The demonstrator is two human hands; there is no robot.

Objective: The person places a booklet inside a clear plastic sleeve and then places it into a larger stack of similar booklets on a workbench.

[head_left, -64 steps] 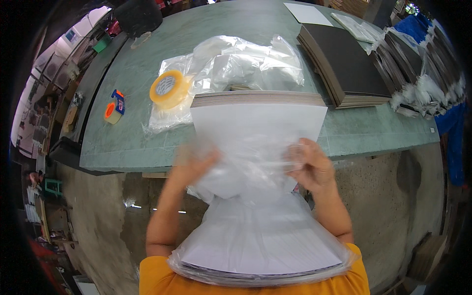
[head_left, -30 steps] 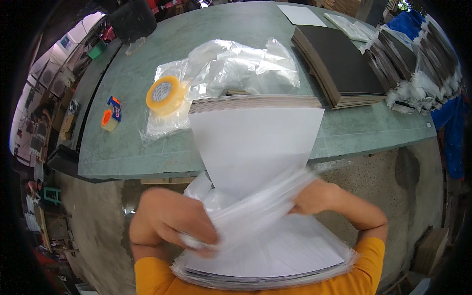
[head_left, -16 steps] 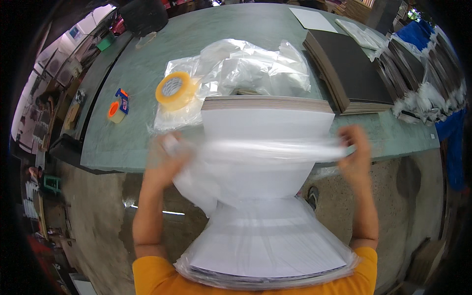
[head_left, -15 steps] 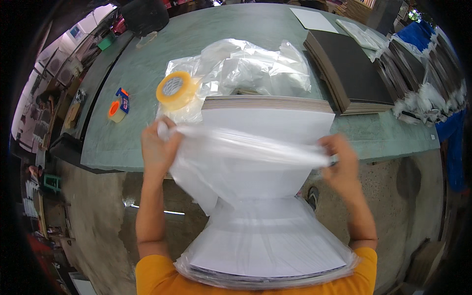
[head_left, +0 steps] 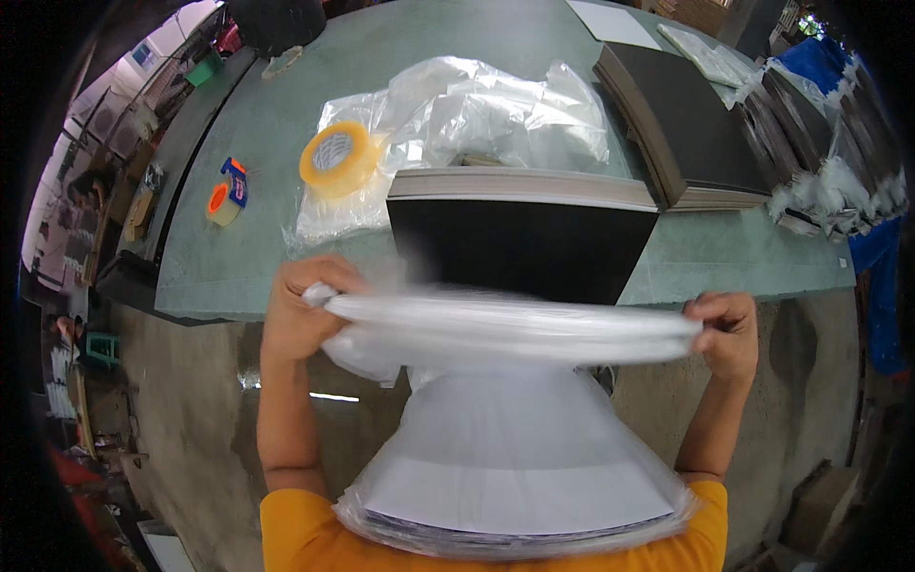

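My left hand (head_left: 305, 310) and my right hand (head_left: 730, 329) each pinch one end of the mouth of a clear plastic bag (head_left: 515, 329). The mouth is stretched taut between them and smeared by motion. Inside the lower part of the bag, a stack of white sheets (head_left: 519, 477) leans against my body, slightly curved by the lens. Just beyond the bag, at the table's near edge, is a stack of boards (head_left: 522, 238) with a black face toward me and pale edges on top. Its lower part is hidden behind the bag.
The green table (head_left: 743, 272) carries a large tape roll (head_left: 338, 160) lying on crumpled clear plastic (head_left: 477, 110), and a small tape dispenser (head_left: 227, 195) at left. Black-topped boards (head_left: 681, 119) lie at right, beside plastic-wrapped bundles (head_left: 810, 143). A white sheet (head_left: 610, 24) is farther back.
Both hands have moved nearer to me and farther apart, pulling the bag's mouth tighter. A black face now shows on the board stack where a white one was.
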